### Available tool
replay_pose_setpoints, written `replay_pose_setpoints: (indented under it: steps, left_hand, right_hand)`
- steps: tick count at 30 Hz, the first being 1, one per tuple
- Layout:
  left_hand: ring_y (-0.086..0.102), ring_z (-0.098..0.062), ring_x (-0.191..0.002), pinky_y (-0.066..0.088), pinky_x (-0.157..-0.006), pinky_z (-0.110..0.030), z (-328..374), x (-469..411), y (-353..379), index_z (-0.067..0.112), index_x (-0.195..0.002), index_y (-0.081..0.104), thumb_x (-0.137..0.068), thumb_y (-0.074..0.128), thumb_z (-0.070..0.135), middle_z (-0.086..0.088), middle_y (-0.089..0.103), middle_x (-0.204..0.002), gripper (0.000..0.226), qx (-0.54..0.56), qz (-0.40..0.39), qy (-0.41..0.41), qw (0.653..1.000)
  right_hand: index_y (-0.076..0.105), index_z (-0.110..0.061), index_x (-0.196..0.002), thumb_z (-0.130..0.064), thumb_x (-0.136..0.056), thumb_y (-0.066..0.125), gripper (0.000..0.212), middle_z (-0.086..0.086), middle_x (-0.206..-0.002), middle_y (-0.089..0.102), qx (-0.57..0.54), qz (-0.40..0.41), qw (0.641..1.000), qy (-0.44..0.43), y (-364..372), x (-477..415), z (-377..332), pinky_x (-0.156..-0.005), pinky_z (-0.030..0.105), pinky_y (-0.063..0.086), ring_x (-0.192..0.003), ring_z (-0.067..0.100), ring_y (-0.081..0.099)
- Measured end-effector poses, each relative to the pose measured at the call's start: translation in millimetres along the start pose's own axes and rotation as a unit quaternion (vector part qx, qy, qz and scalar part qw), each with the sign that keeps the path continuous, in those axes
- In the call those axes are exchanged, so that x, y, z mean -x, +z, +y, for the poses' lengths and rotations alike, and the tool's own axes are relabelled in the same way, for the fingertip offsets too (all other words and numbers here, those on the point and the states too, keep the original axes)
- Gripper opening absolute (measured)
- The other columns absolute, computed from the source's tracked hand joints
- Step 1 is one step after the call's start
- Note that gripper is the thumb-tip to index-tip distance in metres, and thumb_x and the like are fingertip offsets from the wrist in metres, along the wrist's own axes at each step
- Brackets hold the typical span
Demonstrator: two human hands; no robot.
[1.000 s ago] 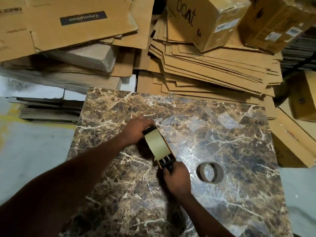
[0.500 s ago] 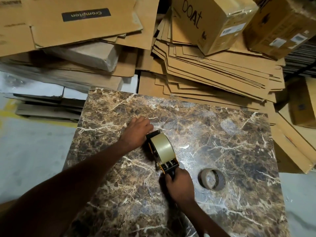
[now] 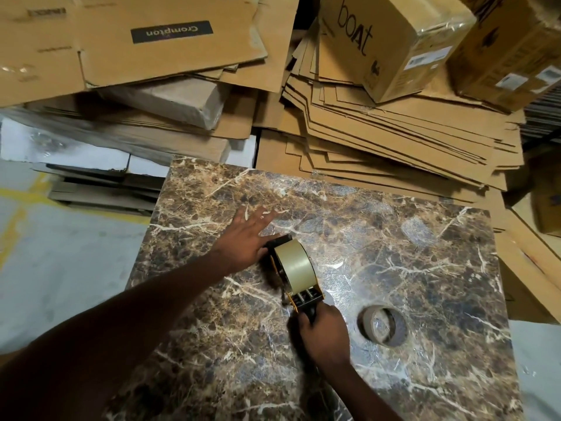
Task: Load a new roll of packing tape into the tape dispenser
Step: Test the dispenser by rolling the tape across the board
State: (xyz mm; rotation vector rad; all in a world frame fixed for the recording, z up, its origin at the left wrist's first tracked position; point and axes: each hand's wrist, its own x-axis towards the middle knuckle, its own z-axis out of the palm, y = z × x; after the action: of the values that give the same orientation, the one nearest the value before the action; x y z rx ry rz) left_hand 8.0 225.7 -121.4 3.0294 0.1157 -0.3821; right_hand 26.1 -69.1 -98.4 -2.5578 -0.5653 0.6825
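A yellow-and-black tape dispenser point(image 3: 305, 296) stands on the brown marble slab point(image 3: 394, 238) with a tan roll of packing tape point(image 3: 293, 264) seated in it. My right hand point(image 3: 321, 335) is closed around the dispenser's black handle at the near end. My left hand point(image 3: 247, 238) lies flat with its fingers spread, its palm edge touching the far left side of the dispenser by the roll. An empty cardboard tape core point(image 3: 383, 326) lies on the slab to the right, apart from both hands.
Flattened cardboard sheets point(image 3: 394, 141) and sealed boxes, one marked "boat" point(image 3: 394, 41), are stacked behind the slab. More cartons point(image 3: 534, 238) lean at the right edge. Grey floor point(image 3: 60, 253) lies to the left.
My left hand has opened from a curl around the roll to flat, spread fingers beside it. The dispenser has stayed put in my right hand.
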Motion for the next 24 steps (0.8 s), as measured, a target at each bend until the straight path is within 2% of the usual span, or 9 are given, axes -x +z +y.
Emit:
replay_pose_setpoints:
  steps: [3,7,10,13,15,17,21,24]
  left_hand:
    - [-0.009,-0.035,-0.163,0.001,-0.124,-0.075,-0.6,12.3,11.2,0.042,-0.164,0.015,-0.110,0.034,0.055,-0.009,-0.014,-0.175,0.058,0.005,-0.020,-0.031,0.999]
    - [-0.017,-0.032,-0.162,-0.005,-0.123,-0.075,5.8,15.7,13.1,0.049,-0.164,0.013,-0.109,0.037,0.048,-0.006,-0.014,-0.177,0.060,0.059,-0.028,-0.071,0.995]
    - [-0.016,-0.032,-0.163,-0.005,-0.123,-0.075,7.6,15.2,11.3,0.050,-0.164,0.011,-0.108,0.038,0.046,-0.006,-0.013,-0.177,0.062,0.065,-0.027,-0.075,0.995]
    - [-0.015,-0.033,-0.163,-0.004,-0.123,-0.076,9.0,15.1,10.7,0.055,-0.162,0.007,-0.110,0.035,0.047,-0.005,-0.012,-0.177,0.059,0.065,-0.029,-0.085,0.994]
    - [-0.015,-0.034,-0.162,-0.004,-0.123,-0.076,12.2,15.0,7.8,0.059,-0.160,0.006,-0.110,0.017,0.060,-0.003,-0.013,-0.176,0.052,0.066,-0.040,-0.097,0.992]
    - [-0.015,-0.034,-0.162,-0.004,-0.123,-0.076,15.0,14.2,4.1,0.062,-0.159,0.008,-0.102,-0.002,0.071,-0.002,-0.013,-0.176,0.059,0.071,-0.049,-0.107,0.990]
    - [-0.015,-0.035,-0.162,-0.005,-0.122,-0.077,19.6,13.2,2.0,0.060,-0.159,0.014,-0.102,0.010,0.078,-0.003,-0.011,-0.177,0.060,0.082,-0.057,-0.128,0.987]
    - [-0.016,-0.035,-0.161,-0.007,-0.122,-0.077,29.2,12.9,-0.6,0.059,-0.158,0.021,-0.091,0.018,0.093,-0.003,-0.012,-0.176,0.075,0.119,-0.062,-0.150,0.980]
  right_hand:
    - [0.063,-0.013,-0.080,-0.037,-0.089,0.062,0.025,0.004,-0.074,0.064,0.014,0.007,1.000,-0.015,-1.7,2.0,-3.1,-0.062,0.035,0.049,-0.066,0.022,0.058]
    - [0.063,-0.014,-0.082,-0.035,-0.091,0.062,0.023,0.004,-0.075,0.066,0.025,0.013,0.999,-0.025,-3.7,3.6,-4.1,-0.060,0.033,0.044,-0.066,0.023,0.058]
    - [0.064,-0.014,-0.086,-0.039,-0.092,0.059,0.026,0.005,-0.078,0.069,0.046,0.012,0.998,-0.038,-6.9,4.5,-5.3,-0.064,0.037,0.051,-0.070,0.026,0.063]
    - [0.066,-0.013,-0.091,-0.039,-0.093,0.059,0.027,0.007,-0.083,0.071,0.056,0.012,0.997,-0.043,-10.0,7.0,-7.7,-0.067,0.038,0.050,-0.076,0.029,0.066]
    - [0.067,-0.014,-0.093,-0.040,-0.093,0.058,0.027,0.008,-0.086,0.072,0.069,0.007,0.997,-0.044,-12.4,10.0,-5.4,-0.069,0.037,0.049,-0.080,0.029,0.068]
    - [0.067,-0.015,-0.097,-0.042,-0.093,0.056,0.029,0.007,-0.089,0.073,0.087,-0.003,0.995,-0.045,-16.4,14.4,-0.9,-0.071,0.037,0.051,-0.083,0.028,0.069]
    - [0.066,-0.015,-0.098,-0.043,-0.092,0.055,0.030,0.006,-0.089,0.073,0.103,-0.017,0.994,-0.043,-24.2,29.2,9.3,-0.071,0.037,0.053,-0.083,0.027,0.069]
    - [0.067,-0.017,-0.096,-0.042,-0.091,0.054,0.029,0.005,-0.088,0.073,0.108,-0.027,0.993,-0.033,-27.8,46.8,20.3,-0.070,0.037,0.054,-0.080,0.026,0.069]
